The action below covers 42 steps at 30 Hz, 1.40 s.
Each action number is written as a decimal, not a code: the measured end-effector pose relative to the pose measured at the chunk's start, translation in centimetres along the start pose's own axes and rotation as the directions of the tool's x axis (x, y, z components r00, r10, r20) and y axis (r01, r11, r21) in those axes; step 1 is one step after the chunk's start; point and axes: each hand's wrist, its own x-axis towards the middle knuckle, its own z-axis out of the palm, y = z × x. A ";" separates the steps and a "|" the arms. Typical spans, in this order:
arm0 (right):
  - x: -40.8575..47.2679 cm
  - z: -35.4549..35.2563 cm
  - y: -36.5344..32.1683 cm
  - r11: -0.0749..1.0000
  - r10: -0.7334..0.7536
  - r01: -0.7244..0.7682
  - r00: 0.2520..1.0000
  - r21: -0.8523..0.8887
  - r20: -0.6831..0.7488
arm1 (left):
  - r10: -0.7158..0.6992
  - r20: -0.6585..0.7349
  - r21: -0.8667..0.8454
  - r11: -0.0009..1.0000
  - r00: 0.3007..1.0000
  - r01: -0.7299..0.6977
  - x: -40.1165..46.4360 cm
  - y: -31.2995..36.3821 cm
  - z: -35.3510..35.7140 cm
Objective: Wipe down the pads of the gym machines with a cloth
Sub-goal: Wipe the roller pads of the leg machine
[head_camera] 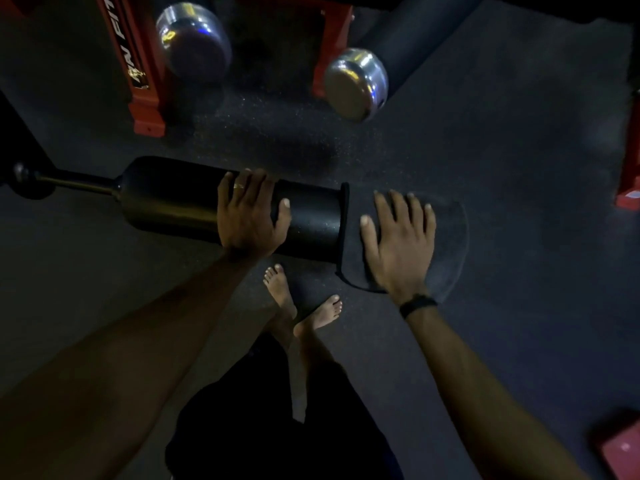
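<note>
A black cylindrical roller pad (173, 199) lies crosswise in front of me on a dark metal bar (76, 183) that runs off to the left. My left hand (247, 216) wraps over the middle of the pad, with the fingers curled over its far side and the thumb on the near side. A dark grey cloth (446, 237) is draped over the right end of the pad. My right hand (401, 244) lies flat on the cloth with the fingers spread and straight.
A red machine frame (145, 98) stands on the dark rubber floor beyond the pad. Two chrome-capped rollers (194, 36) (356, 83) hang near it. More red frame (628, 174) sits at the right edge. My bare feet (280, 289) are just below the pad.
</note>
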 end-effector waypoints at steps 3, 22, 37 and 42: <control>5.6 -1.4 0.2 0.997 0.080 -0.077 0.974 -0.024 0.213 | 0.010 -0.027 0.025 1.000 1.000 -0.009 -0.6 -0.1 0.3; 5.2 -0.9 0.1 0.995 0.099 -0.093 0.980 -0.041 0.174 | -0.018 -0.089 0.006 1.000 0.996 0.019 -2.7 0.3 0.4; 3.1 -1.1 -0.7 0.910 0.414 -0.408 0.902 -0.070 0.125 | 0.042 0.176 0.042 0.998 0.983 -0.050 2.8 -0.4 -1.7; 3.5 -0.5 -1.0 0.914 0.387 -0.391 0.920 -0.106 -0.061 | 0.055 0.214 0.056 0.996 0.975 -0.068 2.2 -0.4 -1.5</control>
